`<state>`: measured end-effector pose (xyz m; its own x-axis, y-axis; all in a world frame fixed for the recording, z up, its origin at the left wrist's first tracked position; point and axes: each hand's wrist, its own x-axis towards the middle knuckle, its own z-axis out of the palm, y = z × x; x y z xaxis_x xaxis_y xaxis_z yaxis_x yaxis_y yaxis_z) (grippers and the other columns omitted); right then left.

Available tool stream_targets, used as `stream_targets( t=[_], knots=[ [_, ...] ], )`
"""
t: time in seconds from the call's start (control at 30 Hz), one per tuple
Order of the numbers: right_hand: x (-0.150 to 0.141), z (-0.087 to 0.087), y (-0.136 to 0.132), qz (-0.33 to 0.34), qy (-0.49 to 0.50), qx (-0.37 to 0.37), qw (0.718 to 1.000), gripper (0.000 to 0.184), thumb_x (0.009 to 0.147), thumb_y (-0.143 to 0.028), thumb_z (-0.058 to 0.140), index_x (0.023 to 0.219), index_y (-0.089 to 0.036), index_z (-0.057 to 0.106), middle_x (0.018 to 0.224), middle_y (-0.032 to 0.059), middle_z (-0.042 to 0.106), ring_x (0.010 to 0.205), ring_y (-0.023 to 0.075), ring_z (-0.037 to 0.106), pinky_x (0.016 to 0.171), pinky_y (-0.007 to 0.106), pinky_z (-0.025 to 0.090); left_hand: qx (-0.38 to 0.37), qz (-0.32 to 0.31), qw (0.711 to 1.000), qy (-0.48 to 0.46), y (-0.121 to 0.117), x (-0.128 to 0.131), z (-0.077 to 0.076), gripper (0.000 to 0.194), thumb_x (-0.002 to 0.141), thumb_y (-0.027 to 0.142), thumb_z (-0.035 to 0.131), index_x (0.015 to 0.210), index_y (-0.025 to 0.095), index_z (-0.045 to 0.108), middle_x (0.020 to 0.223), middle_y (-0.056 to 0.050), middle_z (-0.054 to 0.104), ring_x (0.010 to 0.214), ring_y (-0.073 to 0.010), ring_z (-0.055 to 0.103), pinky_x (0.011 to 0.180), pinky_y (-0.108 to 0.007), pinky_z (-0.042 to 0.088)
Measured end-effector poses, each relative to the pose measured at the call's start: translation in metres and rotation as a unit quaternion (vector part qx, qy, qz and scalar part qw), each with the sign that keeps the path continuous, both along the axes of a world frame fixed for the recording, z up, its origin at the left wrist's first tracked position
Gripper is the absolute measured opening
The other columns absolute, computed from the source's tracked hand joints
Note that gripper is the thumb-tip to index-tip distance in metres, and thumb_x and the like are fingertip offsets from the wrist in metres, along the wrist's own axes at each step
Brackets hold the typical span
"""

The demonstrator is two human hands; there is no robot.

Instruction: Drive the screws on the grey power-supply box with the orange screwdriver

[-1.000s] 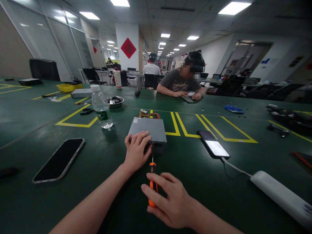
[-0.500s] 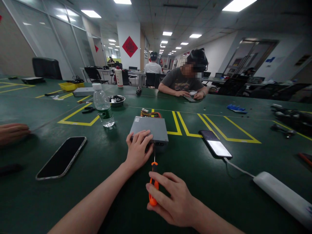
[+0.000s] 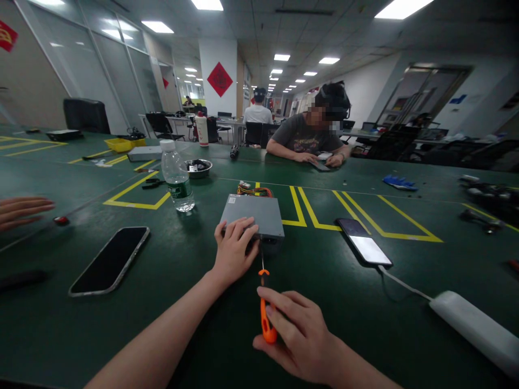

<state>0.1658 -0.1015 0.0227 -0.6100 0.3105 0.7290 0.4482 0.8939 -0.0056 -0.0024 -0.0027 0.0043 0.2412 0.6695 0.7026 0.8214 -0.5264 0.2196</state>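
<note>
Right hand [image 3: 302,335] on orange screwdriver [image 3: 267,321], left hand [image 3: 236,249] braced on grey metal box [image 3: 254,215].

Right: thumb and fingers partly curled, clamped on the screwdriver handle from the right side; palm not closed round it. Left: fingers spread a little, laid over the box's near left top edge, not wrapped round it. Screwdriver: orange and black handle toward the wearer, thin shaft pointing away, tip at the box's near face; can't tell if it's seated in anything. Box: flat, grey, small white label at far left corner, coloured cables [image 3: 259,191] bunched at the far side. It sits on the green table [image 3: 211,324], under the left fingers, beyond the right hand.
</note>
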Motion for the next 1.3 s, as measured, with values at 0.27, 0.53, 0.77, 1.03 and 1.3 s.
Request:
stream_targets(
  t=[0.27, 0.53, 0.77, 1.03, 1.3],
  knots=[
    [-0.011, 0.004, 0.000, 0.002, -0.058, -0.035, 0.998, 0.029, 0.098, -0.031, 0.031, 0.107, -0.013, 0.051, 0.100, 0.0175, 0.064, 0.091, 0.0197, 0.064, 0.071, 0.029, 0.054, -0.001, 0.003, 1.000, -0.001, 0.000, 0.000, -0.001, 0.023, 0.085, 0.029, 0.050, 0.107, 0.027, 0.054, 0.123, -0.003, 0.058, 0.118, -0.0218, 0.047, 0.103, -0.046, 0.018],
    [-0.005, -0.002, 0.000, 0.014, -0.003, -0.011, 1.000, 0.020, 0.095, -0.027, 0.043, 0.104, -0.010, 0.047, 0.102, 0.0200, 0.064, 0.092, 0.0184, 0.064, 0.074, 0.028, 0.053, -0.006, 0.003, 1.000, 0.002, 0.000, 0.000, 0.000, 0.022, 0.085, 0.029, 0.049, 0.107, 0.027, 0.054, 0.123, -0.003, 0.057, 0.117, -0.0215, 0.047, 0.102, -0.046, 0.018],
    [-0.011, 0.003, -0.001, 0.001, -0.069, -0.026, 0.997, 0.026, 0.098, -0.026, 0.032, 0.107, -0.014, 0.053, 0.100, 0.0165, 0.066, 0.086, 0.0185, 0.065, 0.069, 0.030, 0.054, -0.002, 0.008, 1.000, 0.000, 0.000, 0.001, -0.001, 0.022, 0.085, 0.030, 0.051, 0.106, 0.026, 0.054, 0.122, -0.002, 0.058, 0.117, -0.0204, 0.047, 0.104, -0.046, 0.017],
    [-0.004, -0.006, 0.000, 0.010, 0.017, -0.025, 0.999, 0.020, 0.094, -0.030, 0.046, 0.101, -0.011, 0.047, 0.097, 0.0172, 0.066, 0.083, 0.0164, 0.066, 0.071, 0.027, 0.053, -0.002, 0.005, 1.000, 0.000, 0.000, 0.001, 0.000, 0.023, 0.084, 0.029, 0.051, 0.107, 0.026, 0.054, 0.123, -0.002, 0.058, 0.117, -0.0210, 0.047, 0.103, -0.046, 0.018],
    [-0.007, 0.000, 0.001, 0.018, -0.042, 0.013, 0.999, 0.018, 0.095, -0.024, 0.044, 0.102, -0.010, 0.054, 0.098, 0.0176, 0.066, 0.087, 0.0176, 0.065, 0.067, 0.028, 0.052, -0.002, 0.008, 1.000, 0.001, 0.000, 0.001, 0.000, 0.022, 0.084, 0.029, 0.051, 0.106, 0.027, 0.054, 0.122, -0.001, 0.058, 0.117, -0.0210, 0.047, 0.103, -0.046, 0.018]
  ],
)
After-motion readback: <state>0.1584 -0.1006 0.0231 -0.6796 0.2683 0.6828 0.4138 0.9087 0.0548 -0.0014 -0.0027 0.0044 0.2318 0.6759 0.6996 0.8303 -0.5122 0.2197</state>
